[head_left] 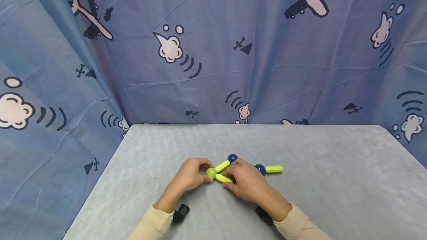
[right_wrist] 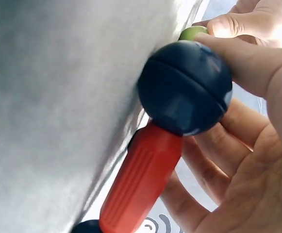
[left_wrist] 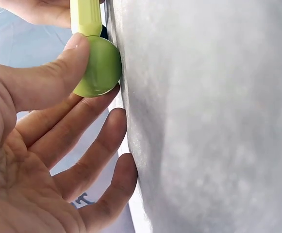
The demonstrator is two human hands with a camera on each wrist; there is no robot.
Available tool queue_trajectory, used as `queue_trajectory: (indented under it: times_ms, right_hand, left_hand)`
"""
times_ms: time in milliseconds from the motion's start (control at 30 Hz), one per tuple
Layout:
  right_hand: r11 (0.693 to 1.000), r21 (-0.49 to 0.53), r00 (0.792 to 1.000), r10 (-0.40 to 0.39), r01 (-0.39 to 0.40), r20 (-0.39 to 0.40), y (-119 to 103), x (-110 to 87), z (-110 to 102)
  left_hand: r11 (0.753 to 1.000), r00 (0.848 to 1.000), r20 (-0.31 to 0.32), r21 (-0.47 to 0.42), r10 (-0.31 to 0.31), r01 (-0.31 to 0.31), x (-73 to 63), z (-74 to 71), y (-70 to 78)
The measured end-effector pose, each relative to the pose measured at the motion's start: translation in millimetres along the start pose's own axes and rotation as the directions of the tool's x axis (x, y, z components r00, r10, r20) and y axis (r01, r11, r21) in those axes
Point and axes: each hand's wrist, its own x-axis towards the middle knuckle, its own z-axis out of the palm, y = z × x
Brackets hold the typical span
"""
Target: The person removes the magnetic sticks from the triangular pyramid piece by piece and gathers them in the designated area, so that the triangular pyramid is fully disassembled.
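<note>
My left hand [head_left: 191, 173] pinches a green ball [head_left: 211, 173] between thumb and fingers; the left wrist view shows the ball low against the tabletop. Two yellow-green rods spread from that ball in a V. On the nearer rod [head_left: 224, 178], my right hand [head_left: 248, 182] has its thumb and fingers. The farther rod [head_left: 222, 166] runs to a dark blue ball [head_left: 232, 157]. Close to the right thumb, in the right wrist view, a larger-looking dark blue ball [right_wrist: 184, 87] joins a red rod [right_wrist: 143, 177]. The right hand hides this part from the head camera.
Right of the right hand, another dark blue ball [head_left: 260, 169] carries a yellow-green rod [head_left: 274, 169] pointing right. Black devices [head_left: 181, 213] sit at both wrists. The grey tabletop [head_left: 333, 195] ends at a blue curtain [head_left: 213, 84] printed with planes.
</note>
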Motion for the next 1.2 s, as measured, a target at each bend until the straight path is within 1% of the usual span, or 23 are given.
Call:
queue_trajectory:
  times_ms: [200, 633, 867, 1033, 1200]
  right_hand:
    - [1.0, 0.026, 1.0, 0.007, -0.007, 0.006, -0.3, -1.0, 0.2]
    - [0.999, 0.028, 0.999, 0.015, -0.016, 0.038, 1.2, -1.5, 0.7]
    - [1.0, 0.023, 1.0, 0.002, -0.002, 0.031, 0.3, -1.2, -1.5]
    - [0.999, 0.032, 0.998, -0.004, 0.002, 0.056, 0.2, -2.4, -2.8]
    - [0.999, 0.041, 0.998, 0.01, -0.013, 0.062, 0.6, -4.2, -2.7]
  left_hand:
    - [1.0, 1.0, 0.002, 0.007, 0.004, -0.004, 0.9, 0.3, -0.6]
    - [1.0, 1.0, 0.016, 0.011, -0.013, 0.013, 0.0, 1.4, 0.6]
    - [1.0, 1.0, 0.019, 0.021, -0.011, 0.011, 0.5, 0.2, 1.7]
    - [1.0, 1.0, 0.009, 0.008, -0.025, 0.025, 0.9, 0.4, 0.5]
    - [1.0, 1.0, 0.008, -0.004, -0.024, 0.024, 0.6, 0.5, 0.2]
